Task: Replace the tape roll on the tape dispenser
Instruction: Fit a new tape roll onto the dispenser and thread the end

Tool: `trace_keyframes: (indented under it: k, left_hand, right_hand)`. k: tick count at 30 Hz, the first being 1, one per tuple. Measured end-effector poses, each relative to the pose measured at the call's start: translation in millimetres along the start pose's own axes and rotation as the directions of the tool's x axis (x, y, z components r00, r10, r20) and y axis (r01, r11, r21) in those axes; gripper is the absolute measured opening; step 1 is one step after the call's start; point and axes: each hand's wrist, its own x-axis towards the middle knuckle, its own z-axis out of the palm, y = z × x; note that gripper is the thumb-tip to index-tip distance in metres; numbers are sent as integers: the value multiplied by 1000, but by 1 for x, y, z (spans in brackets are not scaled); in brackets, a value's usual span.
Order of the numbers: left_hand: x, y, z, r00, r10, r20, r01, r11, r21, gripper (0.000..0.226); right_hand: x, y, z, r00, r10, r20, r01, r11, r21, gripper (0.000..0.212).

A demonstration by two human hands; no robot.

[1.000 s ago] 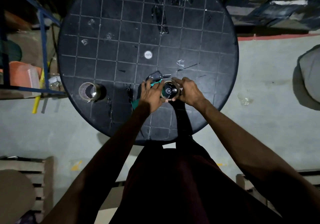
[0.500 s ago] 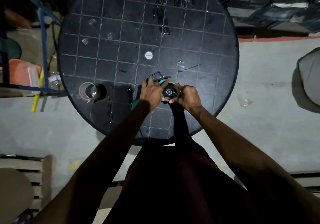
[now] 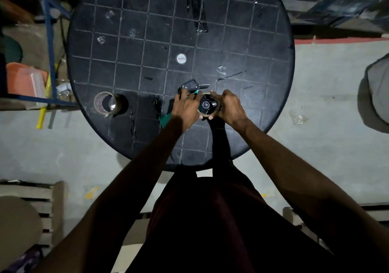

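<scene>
- A dim room with a grey concrete floor [image 3: 328, 108], seen from above; a blue metal frame [image 3: 49, 47] stands at the left edge, with an orange container [image 3: 22, 78] behind it.
- A round black table [image 3: 147, 30] fills the upper middle, its top marked in a grid of squares, with scraps of clear tape stuck here and there and a small white disc [image 3: 181, 58] at its centre.
- A tape dispenser [image 3: 195, 95] with a black body and teal parts lies on the near half of the table, between the person's two hands.
- The left hand [image 3: 186, 108] rests palm down over the dispenser's body, fingers spread and pressing it; its handle shows beyond the fingertips.
- The right hand [image 3: 228, 107] curls around the right side of a tape roll [image 3: 208, 105] seated on the dispenser's black hub; fingers and thumb close on the roll's rim.
- A second tape roll [image 3: 108, 105], brownish and nearly see-through, stands on the table well apart to the left, near the table's edge.
</scene>
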Motion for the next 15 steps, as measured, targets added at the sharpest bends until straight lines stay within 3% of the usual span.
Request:
trace_keyframes:
  k: [3, 9, 15]
  left_hand:
    - [-1, 1, -3, 1000, -2, 0, 2, 1000, 14, 95]
    - [2, -3, -9, 1000, -14, -22, 13, 1000, -12, 89]
    - [-6, -8, -5, 999, -27, -47, 21, 992, -123, 90]
  right_hand:
    - [0, 0, 4, 996, 76, -37, -73, 994, 77, 69]
    - [-9, -4, 6, 995, 99, -19, -99, 995, 12, 91]
    - [-13, -5, -2, 980, 188, -71, -188, 982, 7, 54]
